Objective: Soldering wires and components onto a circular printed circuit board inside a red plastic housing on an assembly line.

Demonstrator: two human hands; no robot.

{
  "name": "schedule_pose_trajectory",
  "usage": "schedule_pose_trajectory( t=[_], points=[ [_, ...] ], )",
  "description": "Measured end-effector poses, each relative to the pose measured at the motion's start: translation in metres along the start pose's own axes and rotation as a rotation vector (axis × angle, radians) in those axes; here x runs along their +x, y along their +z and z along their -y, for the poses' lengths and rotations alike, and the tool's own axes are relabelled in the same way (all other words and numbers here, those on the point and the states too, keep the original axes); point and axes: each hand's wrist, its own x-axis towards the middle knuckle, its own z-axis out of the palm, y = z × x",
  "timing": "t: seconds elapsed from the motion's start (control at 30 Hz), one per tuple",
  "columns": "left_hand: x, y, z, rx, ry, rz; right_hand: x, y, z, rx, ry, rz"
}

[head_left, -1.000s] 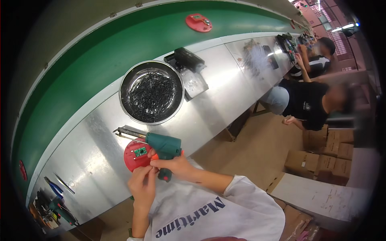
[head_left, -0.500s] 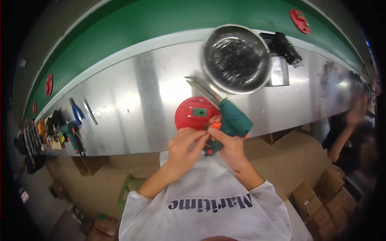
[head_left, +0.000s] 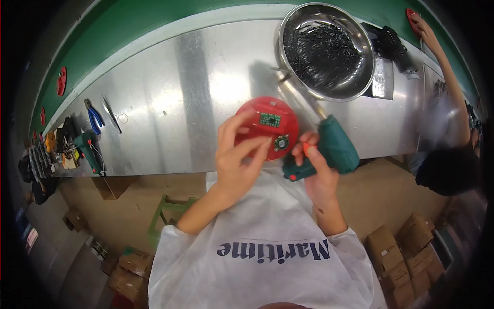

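A round red plate (head_left: 246, 108) lies on the metal bench, carrying a small green circuit board (head_left: 270, 120) and a round component (head_left: 281, 142). Over its left part is my left hand (head_left: 234, 157), fingers apart, thumb and forefinger close to the round component; I make out nothing held. My right hand (head_left: 323, 177) is closed on a green soldering gun (head_left: 340, 144), its fingers by the orange trigger (head_left: 309, 148). The gun's long metal barrel (head_left: 301, 98) points away to the far left, its tip beside the steel bowl. The palm hides part of the handle.
The steel bowl (head_left: 371, 67) holds many thin black pieces. Behind it lies a black device (head_left: 396, 49). At left are blue pliers (head_left: 94, 117), tweezers (head_left: 110, 114) and another green soldering gun (head_left: 88, 153). Another person's arm (head_left: 450, 87) reaches across at right.
My hands have drawn apart; the left fingers have spread, uncovering the round component. The soldering gun has shifted slightly right with my right hand. The view has moved, and another person's arm now reaches up at right.
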Motion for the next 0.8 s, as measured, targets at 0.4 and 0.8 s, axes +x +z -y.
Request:
schedule_pose_trajectory(
  t=[0.4,0.8],
  points=[
    [0.006,0.013,0.010,-0.105,-0.147,-0.073,-0.034,-0.066,0.024,-0.661,-0.037,0.019],
    [0.010,0.015,0.008,-0.093,-0.173,-0.056,-0.036,-0.070,0.020,-0.766,-0.062,-0.017]
  ],
)
